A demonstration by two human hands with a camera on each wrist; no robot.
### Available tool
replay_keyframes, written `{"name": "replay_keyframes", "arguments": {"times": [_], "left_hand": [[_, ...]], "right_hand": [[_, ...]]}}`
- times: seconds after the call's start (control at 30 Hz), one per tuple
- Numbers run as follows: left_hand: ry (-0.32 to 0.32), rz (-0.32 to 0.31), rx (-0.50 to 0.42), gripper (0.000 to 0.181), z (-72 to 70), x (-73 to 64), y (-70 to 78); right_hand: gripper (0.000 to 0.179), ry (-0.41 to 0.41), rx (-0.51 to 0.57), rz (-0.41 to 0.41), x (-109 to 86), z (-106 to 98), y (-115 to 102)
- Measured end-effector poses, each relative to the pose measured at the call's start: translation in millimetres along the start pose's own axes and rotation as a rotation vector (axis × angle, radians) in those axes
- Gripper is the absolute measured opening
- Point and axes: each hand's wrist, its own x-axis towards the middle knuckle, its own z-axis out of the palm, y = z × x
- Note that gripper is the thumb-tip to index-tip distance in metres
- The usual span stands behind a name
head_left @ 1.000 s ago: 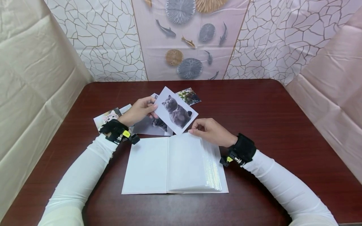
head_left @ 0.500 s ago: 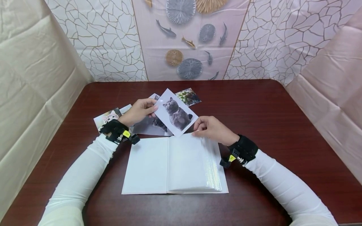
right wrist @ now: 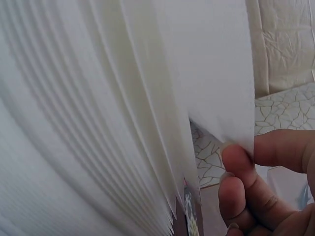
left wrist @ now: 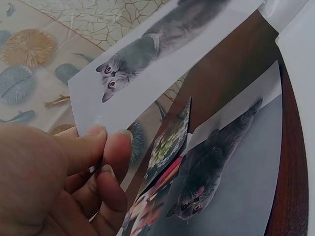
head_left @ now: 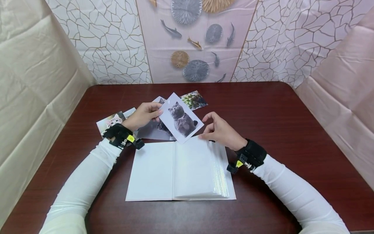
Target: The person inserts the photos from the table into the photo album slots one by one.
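In the head view, the left hand [head_left: 143,115] and the seated-cat photo [head_left: 182,118] cover much of a grey photo [head_left: 148,131] beneath, a black wristband [head_left: 118,134] hides part of the kitten photo [head_left: 110,121], and one corner of the plant photo [head_left: 194,100] is hidden too. The right hand [head_left: 222,132] covers the album's [head_left: 193,169] upper right corner. Marks on the yellow tags [head_left: 130,138] are too small to read. In the left wrist view, the seated cat's hindquarters run off the top edge, and a reddish photo [left wrist: 156,194] is too blurred to tell. In the right wrist view, the raised page [right wrist: 211,64] is cut off above.
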Motion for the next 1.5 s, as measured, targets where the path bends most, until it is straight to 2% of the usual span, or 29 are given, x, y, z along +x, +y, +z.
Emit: {"name": "replay_keyframes", "arguments": {"times": [0.23, 0.6, 1.13, 1.3, 1.5], "left_hand": [[-0.001, -0.001, -0.012, 0.031, -0.1, 0.8, 0.7], [-0.015, 0.051, -0.073, 0.044, 8.2, 11.0, 7.8], [-0.024, 0.076, -0.084, 0.041, 13.5, 17.3, 8.1], [-0.046, 0.081, -0.117, 0.043, 19.4, 17.2, 10.4], [-0.07, 0.098, -0.204, 0.052, 29.3, 12.7, 12.5]], "right_hand": [[0.058, -0.019, 0.001, -0.031, 0.8, -1.4, 0.1], [0.051, -0.037, -0.017, -0.07, 0.0, -2.1, -0.9], [0.044, -0.035, -0.044, -0.094, -0.2, -3.3, -1.5], [0.044, -0.04, -0.037, -0.102, 0.1, -2.5, -0.8], [0.046, -0.03, -0.05, -0.097, 0.8, -1.4, -0.8]]}}
